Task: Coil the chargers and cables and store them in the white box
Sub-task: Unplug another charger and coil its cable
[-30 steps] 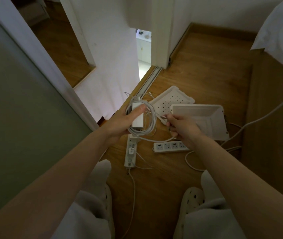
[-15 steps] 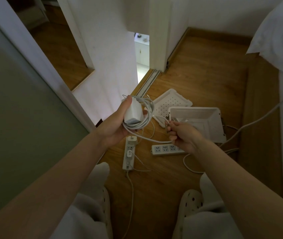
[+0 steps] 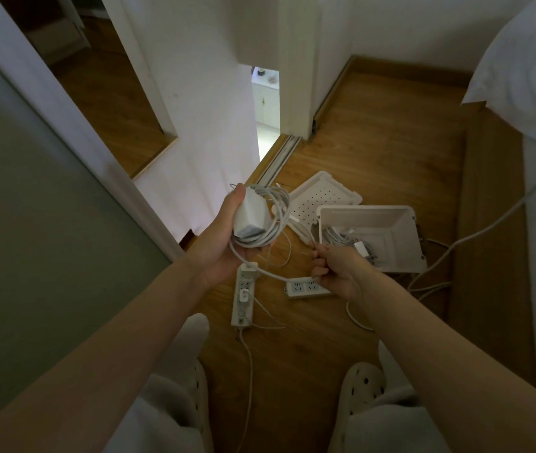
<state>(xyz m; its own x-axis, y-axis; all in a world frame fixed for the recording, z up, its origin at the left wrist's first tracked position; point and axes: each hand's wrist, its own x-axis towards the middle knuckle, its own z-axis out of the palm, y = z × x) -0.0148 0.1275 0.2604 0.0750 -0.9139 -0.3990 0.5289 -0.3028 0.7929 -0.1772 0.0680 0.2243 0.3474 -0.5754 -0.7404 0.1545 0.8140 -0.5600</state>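
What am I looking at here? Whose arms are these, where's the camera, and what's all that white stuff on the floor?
There is no machine here. These are a person's own two arms, filmed by one wide-angle camera worn on their head and looking down, so the picture shows roughly what they see.

The left hand grips a white charger brick together with its coiled cable. The right hand pinches the loose end of that cable.

On the wooden floor sits an open white box that already holds some cables. A perforated lid lies behind it. One power strip lies under the left hand, and a second power strip is partly hidden by the right hand. At the bottom are the person's slippers.
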